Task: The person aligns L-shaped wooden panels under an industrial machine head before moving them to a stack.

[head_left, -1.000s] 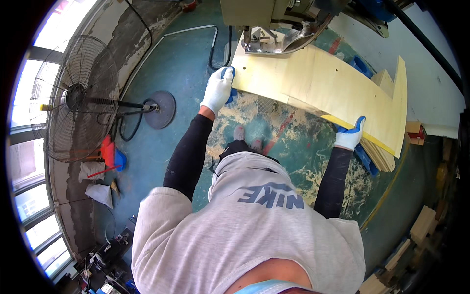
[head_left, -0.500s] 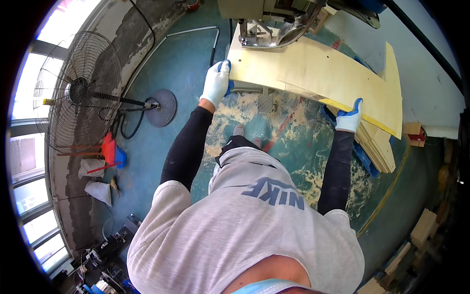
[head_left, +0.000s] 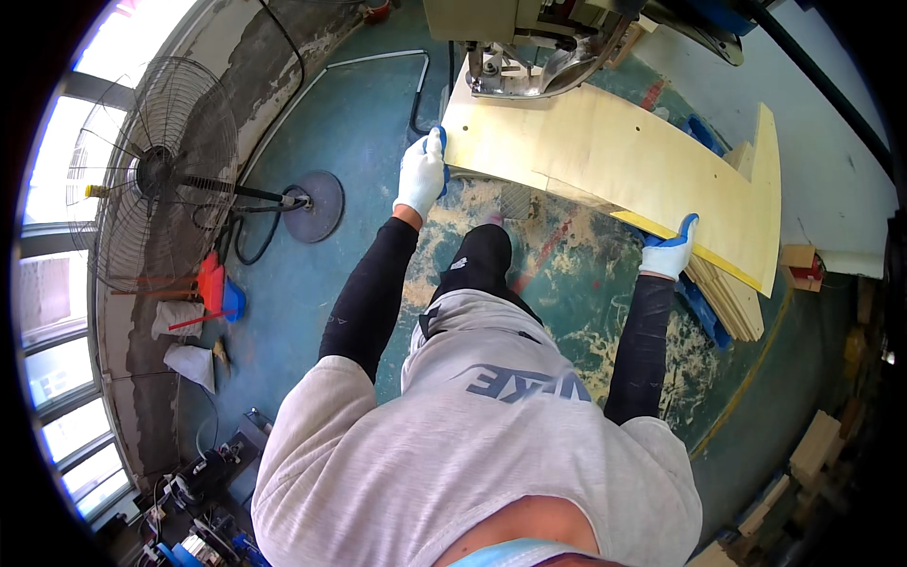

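A large pale plywood panel (head_left: 576, 142) with a few small dark holes lies beneath the machine head (head_left: 515, 71), which has a curved metal guard. My left hand (head_left: 422, 173), in a white glove with blue on the palm side, grips the panel's left edge. At the near right edge, beside a yellow strip (head_left: 727, 260), my right hand (head_left: 669, 250) clasps the panel with its thumb on top. The right fingers are hidden underneath. Both arms are stretched forward, apart from each other.
More cut plywood pieces (head_left: 735, 302) are stacked under the panel's right end on a blue support (head_left: 701, 312). Sawdust covers the green floor. A tall fan (head_left: 156, 175) stands left, with its round base (head_left: 314, 206). A cardboard box (head_left: 801, 266) sits at the right.
The panel's right end has swung nearer to me, with my right hand on it. My left hand has come slightly nearer too. One of my legs has stepped forward.
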`<state>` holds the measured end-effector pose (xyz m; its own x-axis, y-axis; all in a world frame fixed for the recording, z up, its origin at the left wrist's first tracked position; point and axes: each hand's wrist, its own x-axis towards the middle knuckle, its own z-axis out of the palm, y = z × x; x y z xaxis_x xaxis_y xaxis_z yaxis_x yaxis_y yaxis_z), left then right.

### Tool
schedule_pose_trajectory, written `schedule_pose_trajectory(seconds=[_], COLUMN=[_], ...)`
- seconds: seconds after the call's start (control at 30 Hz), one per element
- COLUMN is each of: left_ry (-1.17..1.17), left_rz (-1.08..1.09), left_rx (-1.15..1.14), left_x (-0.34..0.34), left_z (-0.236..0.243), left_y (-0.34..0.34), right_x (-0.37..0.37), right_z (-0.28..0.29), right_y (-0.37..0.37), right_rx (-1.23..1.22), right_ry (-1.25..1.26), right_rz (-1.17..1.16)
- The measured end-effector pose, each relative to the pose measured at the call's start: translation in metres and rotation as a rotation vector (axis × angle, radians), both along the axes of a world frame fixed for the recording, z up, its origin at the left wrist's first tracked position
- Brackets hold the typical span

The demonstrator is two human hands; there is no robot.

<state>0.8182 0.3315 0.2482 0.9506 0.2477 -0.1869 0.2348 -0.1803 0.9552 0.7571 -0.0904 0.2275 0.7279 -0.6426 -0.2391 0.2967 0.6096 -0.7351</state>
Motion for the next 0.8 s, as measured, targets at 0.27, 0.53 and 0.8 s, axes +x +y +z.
schedule_pose_trajectory(seconds=[0.27, 0.53, 0.8], left_ry=[-0.025, -0.160, -0.085], left_rz=[0.014, 0.000, -0.032], left_rx=[0.016, 0.106, 0.078], left_x=[-0.002, 0.041, 0.059], left_z=[-0.004, 0.013, 0.010], left_y=[-0.002, -0.013, -0.018], right_x=[0.004, 0.028, 0.053], right_z=[0.002, 0.008, -0.010], right_y=[0.000, 0.002, -0.017], right_rx=[0.002, 0.019, -0.031], right_ry=[0.009, 0.028, 0.031], right_rz=[0.019, 0.045, 0.001])
